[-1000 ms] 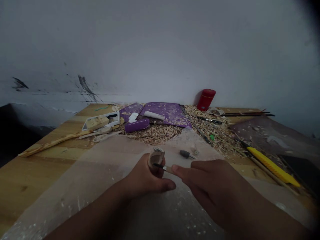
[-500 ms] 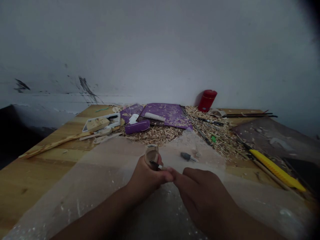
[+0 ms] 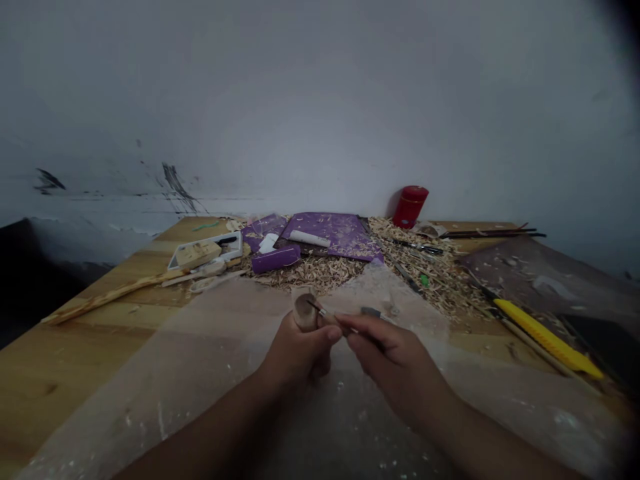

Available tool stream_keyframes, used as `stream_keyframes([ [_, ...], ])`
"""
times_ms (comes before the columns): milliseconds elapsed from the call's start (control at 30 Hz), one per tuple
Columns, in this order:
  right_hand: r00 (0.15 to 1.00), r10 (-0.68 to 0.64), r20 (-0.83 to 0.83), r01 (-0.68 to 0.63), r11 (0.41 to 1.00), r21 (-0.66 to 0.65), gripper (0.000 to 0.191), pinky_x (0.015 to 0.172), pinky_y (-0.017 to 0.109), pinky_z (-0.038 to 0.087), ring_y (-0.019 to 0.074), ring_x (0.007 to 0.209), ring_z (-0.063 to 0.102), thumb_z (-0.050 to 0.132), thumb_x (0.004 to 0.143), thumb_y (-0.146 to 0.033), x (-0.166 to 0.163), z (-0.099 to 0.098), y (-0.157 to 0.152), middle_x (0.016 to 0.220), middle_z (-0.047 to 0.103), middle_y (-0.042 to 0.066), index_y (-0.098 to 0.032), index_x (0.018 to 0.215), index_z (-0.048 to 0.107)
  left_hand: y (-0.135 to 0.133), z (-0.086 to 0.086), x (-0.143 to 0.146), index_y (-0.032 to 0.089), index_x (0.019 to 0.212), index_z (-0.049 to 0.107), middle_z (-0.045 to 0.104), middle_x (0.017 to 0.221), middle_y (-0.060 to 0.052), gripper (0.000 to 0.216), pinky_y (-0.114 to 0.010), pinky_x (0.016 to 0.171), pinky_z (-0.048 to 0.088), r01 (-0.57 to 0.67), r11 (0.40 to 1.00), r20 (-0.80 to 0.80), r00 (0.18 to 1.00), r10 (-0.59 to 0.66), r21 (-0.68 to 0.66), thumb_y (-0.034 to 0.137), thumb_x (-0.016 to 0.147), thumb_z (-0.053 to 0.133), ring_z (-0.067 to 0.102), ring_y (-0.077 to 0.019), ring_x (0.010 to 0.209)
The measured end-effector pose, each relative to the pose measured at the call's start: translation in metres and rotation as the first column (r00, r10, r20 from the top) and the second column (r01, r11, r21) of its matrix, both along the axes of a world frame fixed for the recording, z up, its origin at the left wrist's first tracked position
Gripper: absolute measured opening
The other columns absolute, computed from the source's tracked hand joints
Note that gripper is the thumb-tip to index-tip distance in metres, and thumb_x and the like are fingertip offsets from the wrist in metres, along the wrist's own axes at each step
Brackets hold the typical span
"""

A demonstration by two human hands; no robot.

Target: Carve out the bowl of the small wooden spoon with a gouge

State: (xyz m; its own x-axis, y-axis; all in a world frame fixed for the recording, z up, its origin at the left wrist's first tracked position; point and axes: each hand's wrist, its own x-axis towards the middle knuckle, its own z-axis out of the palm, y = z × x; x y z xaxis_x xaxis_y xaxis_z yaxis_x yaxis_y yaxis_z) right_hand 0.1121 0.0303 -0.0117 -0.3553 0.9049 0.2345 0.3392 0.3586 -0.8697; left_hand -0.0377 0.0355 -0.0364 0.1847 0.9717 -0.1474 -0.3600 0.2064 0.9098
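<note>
Progress: a small wooden piece (image 3: 305, 311) is held at the lower middle of the frame with a carving tool (image 3: 334, 319) set against its top; a wide drift of wood shavings (image 3: 320, 268) already lies on the tabletop (image 3: 65, 347) behind, so much cutting is judged done, while how much shaping is left cannot be told from the blurred piece.
Left hand (image 3: 296, 352): closed around the wooden piece, thumb stretched to the right toward the tool's shaft.
Right hand (image 3: 387, 353): fingers pinched shut on the thin carving tool, whose dark tip is laid on the upper edge of the piece.
Work surface: both hands are held over a translucent plastic sheet (image 3: 210, 360) speckled with pale chips.
Nearby: a small grey bit (image 3: 373, 311) just behind the right hand; a purple mat (image 3: 337, 233) and a red canister (image 3: 410, 207) at the upper middle; a yellow-handled knife (image 3: 547, 339) at the right.
</note>
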Motion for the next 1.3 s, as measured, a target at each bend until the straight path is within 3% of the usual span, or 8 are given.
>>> stream_keyframes([
  [133,0.994,0.047,0.101,-0.062,0.986,0.153,0.026,0.065,0.023,0.045,0.0122,0.073,0.060,0.048,0.082,-0.020,0.016,0.015,0.003,0.083,0.066,-0.002,-0.028,0.103,0.061,0.000,0.005,-0.008,0.019,0.065,0.038,0.039,0.037,0.011,0.036,-0.015,0.028,0.024,0.033,0.998,-0.101,0.995,-0.028,0.053,0.032,0.059,0.071,0.030,-0.0035,0.028],
  [300,0.935,0.076,0.347,-0.190,0.932,0.309,0.034,0.055,0.023,0.037,0.0105,0.060,0.052,0.045,0.084,-0.016,0.026,0.030,-0.001,0.068,0.057,-0.002,-0.030,0.113,0.055,0.000,0.009,-0.014,0.019,0.070,0.038,0.042,0.042,0.011,0.040,-0.014,0.033,0.023,0.146,0.986,-0.105,0.985,-0.137,0.083,0.031,0.056,0.073,0.031,-0.0023,0.033],
  [500,0.867,0.093,0.490,-0.266,0.917,0.297,0.038,0.053,0.024,0.033,0.0122,0.058,0.050,0.045,0.083,-0.015,0.030,0.033,-0.006,0.068,0.055,-0.002,-0.032,0.117,0.051,0.001,0.012,-0.019,0.017,0.063,0.039,0.039,0.047,0.009,0.038,-0.016,0.040,0.021,0.255,0.961,-0.199,0.952,-0.231,0.105,0.029,0.055,0.074,0.029,-0.0016,0.040],
  [833,0.864,0.117,0.489,-0.288,0.913,0.290,0.031,0.050,0.022,0.031,0.0101,0.054,0.049,0.046,0.082,-0.013,0.034,0.043,-0.008,0.063,0.053,-0.004,-0.031,0.105,0.057,-0.001,0.016,-0.021,0.018,0.060,0.039,0.037,0.045,0.009,0.043,-0.018,0.038,0.016,0.355,0.933,-0.213,0.917,-0.338,0.051,0.033,0.047,0.077,0.027,-0.0022,0.040],
  [967,0.855,0.111,0.508,-0.289,0.913,0.288,0.023,0.048,0.022,0.030,0.0105,0.051,0.048,0.044,0.082,-0.014,0.031,0.041,-0.010,0.060,0.053,-0.003,-0.026,0.093,0.060,-0.004,0.019,-0.017,0.017,0.060,0.038,0.040,0.045,0.009,0.042,-0.016,0.038,0.019,0.314,0.949,-0.237,0.925,-0.296,0.040,0.027,0.047,0.077,0.027,-0.0015,0.040],
  [1100,0.853,0.129,0.506,-0.279,0.931,0.234,0.022,0.051,0.022,0.033,0.0114,0.054,0.051,0.039,0.085,-0.017,0.024,0.037,-0.010,0.060,0.054,-0.001,-0.021,0.083,0.061,-0.006,0.016,-0.012,0.018,0.060,0.036,0.038,0.041,0.011,0.043,-0.015,0.036,0.020,0.189,0.982,-0.254,0.950,-0.181,0.005,0.026,0.047,0.076,0.028,-0.0009,0.035],
  [1300,0.875,0.122,0.469,-0.266,0.930,0.253,0.023,0.052,0.023,0.031,0.0120,0.055,0.051,0.038,0.084,-0.013,0.017,0.029,-0.010,0.060,0.053,0.000,-0.019,0.085,0.060,-0.005,0.010,-0.005,0.018,0.058,0.036,0.038,0.040,0.011,0.045,-0.015,0.033,0.021,0.028,1.000,-0.254,0.967,-0.029,-0.007,0.026,0.042,0.078,0.030,-0.0017,0.031],
])
